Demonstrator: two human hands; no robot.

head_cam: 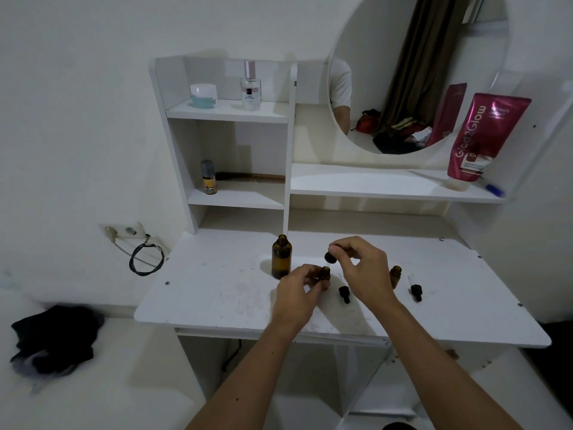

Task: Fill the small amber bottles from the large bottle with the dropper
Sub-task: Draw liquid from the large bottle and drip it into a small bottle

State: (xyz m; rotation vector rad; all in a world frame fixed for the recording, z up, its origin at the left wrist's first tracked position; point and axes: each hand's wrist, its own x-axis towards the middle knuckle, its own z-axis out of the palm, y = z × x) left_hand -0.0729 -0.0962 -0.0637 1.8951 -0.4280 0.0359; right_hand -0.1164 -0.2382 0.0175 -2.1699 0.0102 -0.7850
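The large amber bottle [281, 256] stands upright and uncapped on the white desk. Just right of it, one small amber bottle [325, 273] stands open, with the black-bulbed dropper [330, 257] poised directly above its mouth. A second small amber bottle [395, 274] stands upright farther right, also uncapped.

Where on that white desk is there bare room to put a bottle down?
The desk is bare left of the large amber bottle, and at the far right beyond the dropper cap. It is crowded around both hands, left hand and right hand.
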